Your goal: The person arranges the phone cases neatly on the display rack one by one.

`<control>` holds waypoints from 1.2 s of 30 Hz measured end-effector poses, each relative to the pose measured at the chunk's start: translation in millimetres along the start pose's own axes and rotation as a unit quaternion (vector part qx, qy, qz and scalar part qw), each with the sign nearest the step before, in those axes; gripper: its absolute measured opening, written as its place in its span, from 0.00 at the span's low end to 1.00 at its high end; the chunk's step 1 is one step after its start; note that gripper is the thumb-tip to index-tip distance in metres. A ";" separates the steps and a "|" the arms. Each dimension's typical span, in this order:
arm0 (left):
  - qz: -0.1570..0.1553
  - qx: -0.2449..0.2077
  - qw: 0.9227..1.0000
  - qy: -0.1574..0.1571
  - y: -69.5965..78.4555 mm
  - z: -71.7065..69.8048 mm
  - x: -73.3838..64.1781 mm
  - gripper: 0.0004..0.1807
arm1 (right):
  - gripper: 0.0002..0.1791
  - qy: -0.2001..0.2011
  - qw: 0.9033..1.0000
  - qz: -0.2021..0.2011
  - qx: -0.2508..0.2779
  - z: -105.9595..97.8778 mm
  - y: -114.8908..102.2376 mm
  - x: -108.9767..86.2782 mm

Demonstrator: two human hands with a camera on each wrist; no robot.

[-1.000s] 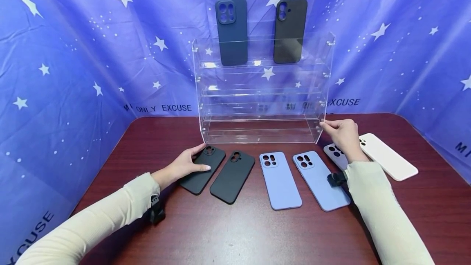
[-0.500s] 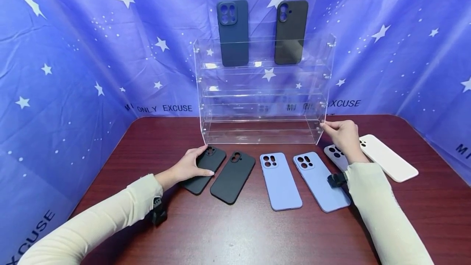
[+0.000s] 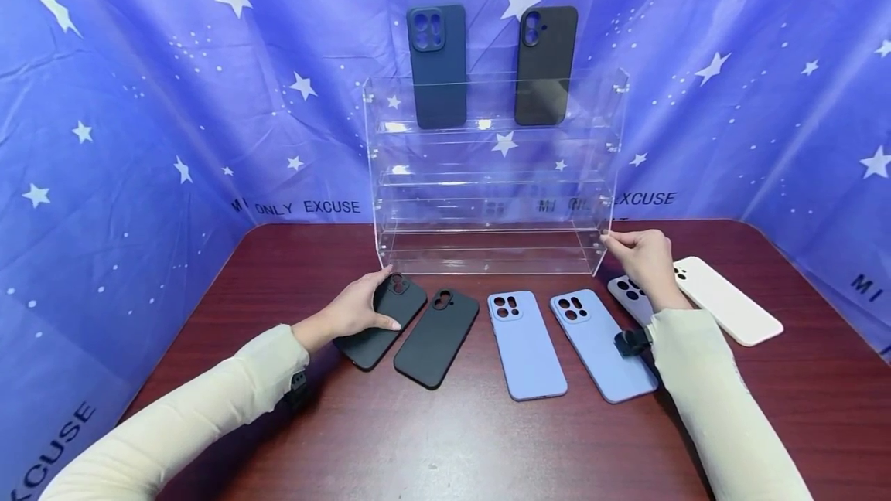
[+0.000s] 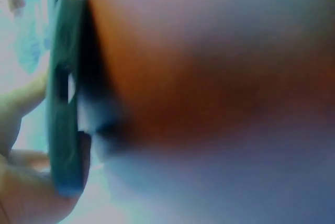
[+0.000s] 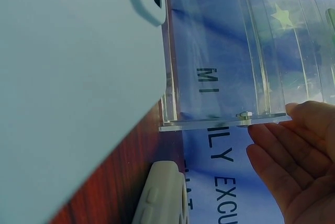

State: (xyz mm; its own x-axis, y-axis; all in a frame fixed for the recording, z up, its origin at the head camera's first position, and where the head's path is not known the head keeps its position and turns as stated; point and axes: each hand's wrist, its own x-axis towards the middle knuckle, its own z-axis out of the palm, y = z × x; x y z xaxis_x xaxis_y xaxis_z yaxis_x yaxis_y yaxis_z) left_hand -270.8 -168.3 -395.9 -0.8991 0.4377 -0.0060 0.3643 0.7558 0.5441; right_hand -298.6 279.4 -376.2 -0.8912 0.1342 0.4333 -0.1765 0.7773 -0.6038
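In the head view my left hand (image 3: 355, 306) holds the leftmost black phone case (image 3: 362, 346), thumb near its right edge and fingers at its far left side. The left wrist view shows this phone case (image 4: 65, 103) edge-on between thumb and fingers. My right hand (image 3: 647, 257) pinches the right side panel of a clear acrylic display rack (image 3: 487, 261). That panel's edge (image 5: 220, 124) sits between thumb and forefinger in the right wrist view. On the rack's top tier stand a dark blue phone case (image 3: 440, 68) and a black one (image 3: 546, 68).
Beside the held case lies another black case (image 3: 437, 342). Two light blue cases, a left one (image 3: 529, 350) and a right one (image 3: 602, 354), lie further right. A greyish case (image 3: 629, 294) and a white case (image 3: 731, 304) are near my right forearm. A starry curtain (image 3: 139, 99) surrounds the table.
My left thumb has shifted slightly right over the black phone case. The right hand keeps its pinch on the rack. The head view has tilted a little.
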 end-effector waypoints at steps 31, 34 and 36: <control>-0.066 -0.187 0.980 -0.022 41.7 -59.1 12.2 0.11 | 0.13 0.001 1.000 0.003 0.001 -0.3 -0.1 -0.3; -0.039 -0.174 0.984 -0.001 52.1 -64.1 13.8 0.11 | 0.13 -0.002 1.000 0.002 0.000 -1.2 -1.6 -0.2; -0.020 -0.182 0.983 0.016 59.8 -67.3 16.8 0.13 | 0.13 -0.003 1.000 0.002 0.000 -2.1 -2.3 -0.4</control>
State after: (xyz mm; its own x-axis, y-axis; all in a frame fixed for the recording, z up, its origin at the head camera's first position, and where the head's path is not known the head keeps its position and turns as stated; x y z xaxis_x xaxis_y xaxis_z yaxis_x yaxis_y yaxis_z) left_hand -280.5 -148.5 -307.0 -0.9207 0.3901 -0.0103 0.2218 0.5448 0.8087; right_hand -297.0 278.9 -373.6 -0.8940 0.1337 0.4277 -0.1738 0.7763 -0.6059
